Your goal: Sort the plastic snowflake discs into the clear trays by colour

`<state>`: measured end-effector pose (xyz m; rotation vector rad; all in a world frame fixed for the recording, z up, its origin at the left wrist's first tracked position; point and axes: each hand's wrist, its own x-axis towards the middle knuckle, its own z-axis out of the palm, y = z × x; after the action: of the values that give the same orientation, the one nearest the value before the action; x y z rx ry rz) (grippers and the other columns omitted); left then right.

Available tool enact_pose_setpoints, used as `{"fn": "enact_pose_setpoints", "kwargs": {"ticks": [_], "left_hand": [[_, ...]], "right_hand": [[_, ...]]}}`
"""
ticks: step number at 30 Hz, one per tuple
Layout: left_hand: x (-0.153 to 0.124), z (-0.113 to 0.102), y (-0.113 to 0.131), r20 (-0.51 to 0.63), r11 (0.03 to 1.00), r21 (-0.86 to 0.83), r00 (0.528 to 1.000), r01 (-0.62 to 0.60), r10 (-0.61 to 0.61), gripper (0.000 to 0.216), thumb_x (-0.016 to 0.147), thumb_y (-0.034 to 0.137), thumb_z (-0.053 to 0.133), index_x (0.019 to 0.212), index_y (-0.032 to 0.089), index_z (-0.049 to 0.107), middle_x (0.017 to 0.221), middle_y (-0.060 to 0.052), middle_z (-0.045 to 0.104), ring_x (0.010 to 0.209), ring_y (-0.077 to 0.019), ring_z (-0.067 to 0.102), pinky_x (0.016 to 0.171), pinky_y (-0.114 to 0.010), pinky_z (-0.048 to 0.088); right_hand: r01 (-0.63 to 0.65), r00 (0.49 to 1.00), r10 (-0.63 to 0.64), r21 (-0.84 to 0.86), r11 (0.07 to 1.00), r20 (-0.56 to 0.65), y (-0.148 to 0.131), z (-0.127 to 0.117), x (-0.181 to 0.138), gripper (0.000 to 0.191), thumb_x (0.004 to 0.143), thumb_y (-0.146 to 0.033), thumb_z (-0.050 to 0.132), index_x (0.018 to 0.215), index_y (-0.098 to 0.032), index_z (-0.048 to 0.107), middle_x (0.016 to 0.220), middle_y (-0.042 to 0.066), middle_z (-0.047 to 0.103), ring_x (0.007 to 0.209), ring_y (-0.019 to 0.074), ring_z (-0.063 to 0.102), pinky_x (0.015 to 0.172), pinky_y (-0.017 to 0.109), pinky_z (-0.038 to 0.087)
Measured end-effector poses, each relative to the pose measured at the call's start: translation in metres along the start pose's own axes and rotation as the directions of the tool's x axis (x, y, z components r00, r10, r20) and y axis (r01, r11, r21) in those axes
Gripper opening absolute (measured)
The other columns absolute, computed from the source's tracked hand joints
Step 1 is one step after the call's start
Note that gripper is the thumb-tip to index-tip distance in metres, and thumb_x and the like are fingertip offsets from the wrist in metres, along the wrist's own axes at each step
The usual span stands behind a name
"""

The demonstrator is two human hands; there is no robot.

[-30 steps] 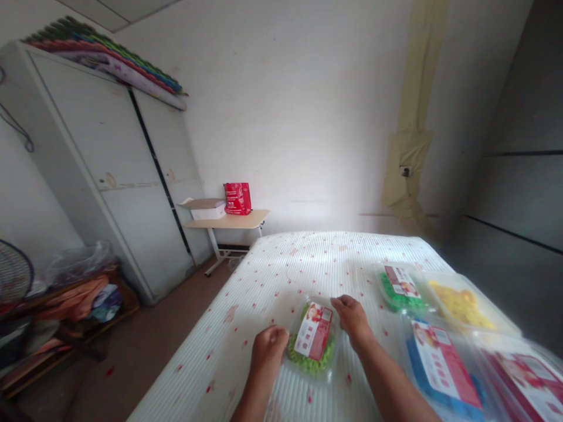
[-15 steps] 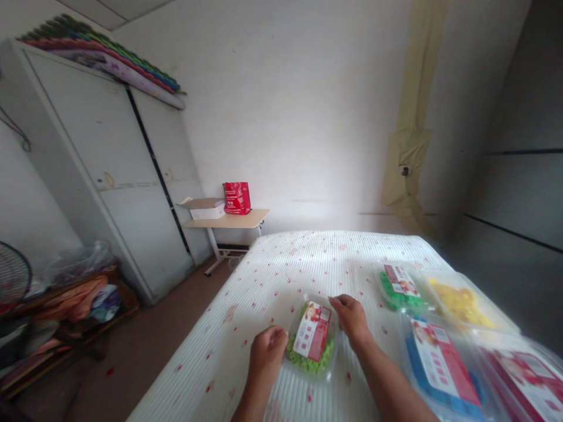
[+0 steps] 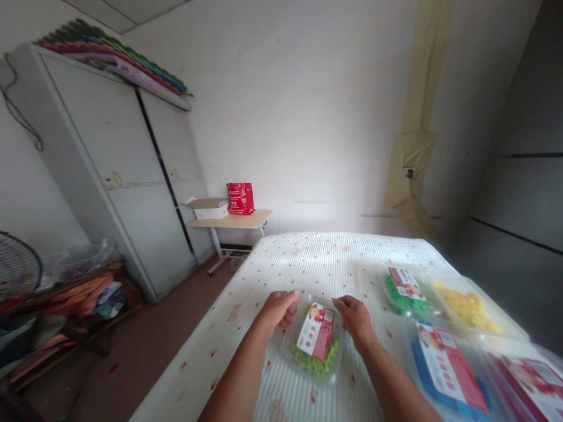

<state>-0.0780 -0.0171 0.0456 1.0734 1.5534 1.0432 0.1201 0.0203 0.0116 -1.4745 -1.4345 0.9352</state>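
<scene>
A clear plastic box of light-green pieces [image 3: 315, 349] with a red and white label lies on the white spotted bed [image 3: 308, 264] in front of me. My left hand [image 3: 278, 309] curls round the box's far left corner, fingers bent on its rim. My right hand [image 3: 354, 316] grips the far right corner with closed fingers. Both forearms reach in from the bottom edge.
At right lie more clear boxes: dark green [image 3: 402, 290], yellow [image 3: 466, 305], blue [image 3: 444, 369] and red [image 3: 528, 381]. A grey wardrobe [image 3: 118, 176] stands at left, a small table [image 3: 231, 223] with a red bag [image 3: 240, 198] beyond it, clutter and a fan [image 3: 17, 272] on the floor left.
My left hand has moved from the box's near left side up to its far left corner. The right hand has stayed on the far right corner. The view has shifted a little.
</scene>
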Motion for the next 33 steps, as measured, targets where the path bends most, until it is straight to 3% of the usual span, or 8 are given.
{"fn": "enact_pose_setpoints", "kwargs": {"ticks": [5,10,22,29,33], "left_hand": [[0.028,0.023,-0.010,0.069,0.999,-0.048,0.998,-0.007,0.010,0.039,0.058,0.052,0.065,0.057,0.014,0.055,0.043,0.004,0.050,0.037,-0.0099,0.046,0.041,-0.022,0.033],[0.038,0.032,-0.024,0.047,0.992,-0.117,0.998,-0.036,0.042,0.031,0.058,0.045,0.064,0.058,0.016,0.052,0.047,0.003,0.053,0.044,-0.0120,0.052,0.046,-0.023,0.037],[0.038,0.030,-0.031,-0.021,0.980,-0.036,0.980,-0.197,0.197,0.020,0.063,0.033,0.059,0.058,0.014,0.057,0.045,0.005,0.050,0.045,-0.0095,0.045,0.045,-0.021,0.028],[0.033,0.032,-0.027,-0.067,0.976,-0.041,0.975,-0.215,0.212,0.018,0.061,0.031,0.060,0.055,0.014,0.058,0.043,0.005,0.048,0.044,-0.0092,0.043,0.044,-0.021,0.027],[0.030,0.029,-0.026,-0.140,0.973,-0.100,0.971,-0.210,0.195,0.025,0.060,0.039,0.062,0.054,0.015,0.054,0.043,0.006,0.046,0.042,-0.0089,0.042,0.044,-0.021,0.028]], "right_hand": [[0.005,1.000,-0.005,0.001,1.000,-0.003,0.002,0.001,0.001,0.028,0.067,-0.042,0.049,0.059,-0.018,0.060,0.044,-0.001,0.054,0.044,0.0135,0.050,0.044,0.024,0.033],[0.001,1.000,-0.001,0.021,1.000,0.000,0.005,0.003,0.001,0.030,0.068,-0.044,0.048,0.062,-0.017,0.061,0.048,-0.001,0.055,0.046,0.0131,0.050,0.045,0.023,0.033],[0.022,1.000,-0.022,0.029,0.999,-0.021,-0.001,0.005,-0.003,0.025,0.064,-0.038,0.049,0.055,-0.017,0.058,0.052,0.000,0.057,0.054,0.0140,0.051,0.047,0.023,0.033],[0.031,0.999,-0.030,0.046,0.998,-0.032,-0.002,0.005,-0.006,0.026,0.065,-0.040,0.049,0.057,-0.017,0.058,0.055,0.001,0.059,0.056,0.0150,0.053,0.049,0.023,0.035],[0.035,0.999,-0.033,0.070,0.997,-0.031,-0.006,0.006,-0.011,0.037,0.069,-0.049,0.047,0.068,-0.016,0.063,0.063,0.003,0.064,0.061,0.0170,0.057,0.053,0.025,0.039]]}}
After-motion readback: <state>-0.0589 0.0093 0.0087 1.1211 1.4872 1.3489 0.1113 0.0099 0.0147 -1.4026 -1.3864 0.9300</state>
